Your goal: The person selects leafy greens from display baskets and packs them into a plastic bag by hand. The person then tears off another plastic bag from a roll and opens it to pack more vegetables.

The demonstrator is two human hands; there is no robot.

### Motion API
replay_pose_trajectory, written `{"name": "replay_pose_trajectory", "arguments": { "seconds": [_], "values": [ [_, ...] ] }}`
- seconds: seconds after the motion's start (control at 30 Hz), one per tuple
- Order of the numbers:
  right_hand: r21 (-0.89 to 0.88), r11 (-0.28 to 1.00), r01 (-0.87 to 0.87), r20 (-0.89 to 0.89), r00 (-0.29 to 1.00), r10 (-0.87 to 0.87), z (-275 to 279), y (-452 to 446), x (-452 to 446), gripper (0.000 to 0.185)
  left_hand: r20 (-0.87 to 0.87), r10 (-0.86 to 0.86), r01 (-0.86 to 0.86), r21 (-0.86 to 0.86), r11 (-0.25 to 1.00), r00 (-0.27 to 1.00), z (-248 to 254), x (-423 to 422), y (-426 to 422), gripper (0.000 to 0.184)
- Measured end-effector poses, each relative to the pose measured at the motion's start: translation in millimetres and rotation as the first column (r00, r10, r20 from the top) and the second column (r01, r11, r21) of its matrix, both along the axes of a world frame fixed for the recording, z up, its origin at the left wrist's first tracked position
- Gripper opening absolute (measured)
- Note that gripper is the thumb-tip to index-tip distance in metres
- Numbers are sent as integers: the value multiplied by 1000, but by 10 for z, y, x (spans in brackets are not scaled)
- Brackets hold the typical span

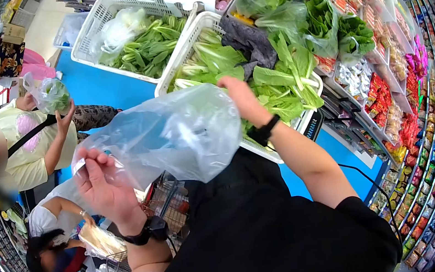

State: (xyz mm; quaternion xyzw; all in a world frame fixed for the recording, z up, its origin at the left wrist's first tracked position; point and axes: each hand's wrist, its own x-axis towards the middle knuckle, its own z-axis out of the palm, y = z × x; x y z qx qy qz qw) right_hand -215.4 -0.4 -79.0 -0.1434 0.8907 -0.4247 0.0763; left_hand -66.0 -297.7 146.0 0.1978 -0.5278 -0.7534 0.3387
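Note:
A large clear plastic bag (172, 131) stretches between my two hands, puffed out and see-through. My left hand (103, 188) pinches its left end, fingers curled together, with a small white piece (78, 166) like a label at the fingertips. At the bag's upper right edge, my right hand (245, 101) has its fingers curled on the plastic; the fingertips are partly hidden. Just beyond that hand, a white crate (165, 82) holds leafy greens (284, 79), with a dark grey cloth (254, 42) lying among them.
Another white crate (83, 46) with greens and a knotted bag stands at the upper left on the blue table (68, 73). Bagged greens (320, 18) and packaged snacks (381, 96) fill the right. A person (28, 135) at the left holds bagged greens (51, 95); another bends below.

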Motion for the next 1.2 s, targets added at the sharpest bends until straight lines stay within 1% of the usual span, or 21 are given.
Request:
{"name": "replay_pose_trajectory", "arguments": {
  "seconds": [0.03, 0.07, 0.13, 0.17, 0.23, 0.33, 0.37, 0.43, 0.53, 0.6, 0.67, 0.7, 0.73, 0.8, 0.87, 0.93, 1.0, 1.07, 1.13, 1.17, 1.2],
  "values": [
    [7, 996, -85, -36, 996, 85, -158, -208, -61, 31, 42, 112, -110, -42, 993, 993, 57, -83, -31, 31],
    [9, 996, -84, -37, 996, 84, -296, -406, -106, 31, 41, 110, -109, -40, 993, 993, 54, -99, -155, 31],
    [49, 988, -149, 17, 989, 148, -495, -740, -199, 41, -110, -187, 187, -6, 982, 976, 41, -71, -420, 36],
    [53, 988, -146, 14, 989, 145, -521, -877, -224, 41, -112, -204, 204, -14, 979, 972, 57, -104, -453, 39],
    [412, 892, -185, 39, 982, 186, -537, -1068, -239, 46, -87, -232, 227, -58, 972, 969, -46, -128, -581, 41],
    [488, 870, -69, -38, 994, 100, -641, -1191, -269, 47, -16, -227, 225, -92, 970, 974, -102, -168, -633, 44],
    [501, 855, -135, 1, 988, 156, -656, -1161, -289, 45, -2, -255, 253, -112, 961, 967, -115, -185, -635, 43],
    [481, 871, -96, 1, 994, 109, -529, -1095, -286, 42, 22, -296, 296, -149, 944, 955, -131, -195, -651, 43],
    [405, 914, 11, 4, 1000, -14, 2, -802, -265, 33, -12, -330, 325, -144, 935, 944, -120, -245, -604, 43],
    [228, 950, 216, -107, 975, -196, 363, -441, -186, 34, 9, -354, 352, -123, 928, 935, -137, -285, -513, 42],
    [37, 960, 277, -250, 933, -259, 515, 33, -110, 36, 20, -390, 390, -101, 915, 921, -144, -325, -349, 42],
    [-123, 950, 288, -158, 939, -305, 575, 289, -63, 35, 35, -422, 424, -94, 901, 906, -122, -348, -233, 40],
    [-83, 937, 340, -13, 939, -342, 950, 449, 46, 36, 48, -456, 459, -88, 884, 889, -92, -368, -104, 39],
    [-464, 758, 458, 139, 883, -449, 954, 866, 229, 37, 34, -493, 494, -99, 864, 869, -42, -404, 176, 39],
    [-664, 594, 455, 207, 874, -439, 1138, 1219, 449, 37, 46, -560, 559, -162, 813, 828, -4, -421, 460, 42],
    [-712, 531, 461, 218, 863, -456, 1204, 1566, 647, 40, 38, -597, 594, -171, 786, 801, 5, -421, 747, 41],
    [-860, 273, 431, 306, 864, -399, 1244, 1857, 844, 43, 80, -617, 619, -187, 763, 783, 38, -410, 1045, 42],
    [-881, 204, 427, 326, 860, -392, 1253, 2136, 1013, 46, 98, -634, 637, -233, 734, 767, 48, -414, 1300, 43],
    [-919, -38, 393, 386, 874, -296, 1245, 2381, 1164, 42, 124, -645, 650, -279, 707, 754, 35, -420, 1541, 44],
    [-881, -164, 443, 472, 839, -270, 1212, 2509, 1232, 41, 162, -639, 654, -303, 693, 752, 28, -431, 1659, 44],
    [-843, -232, 485, 533, 810, -246, 1182, 2638, 1272, 42, 202, -632, 660, -323, 678, 748, 19, -450, 1769, 45]
  ]
}}
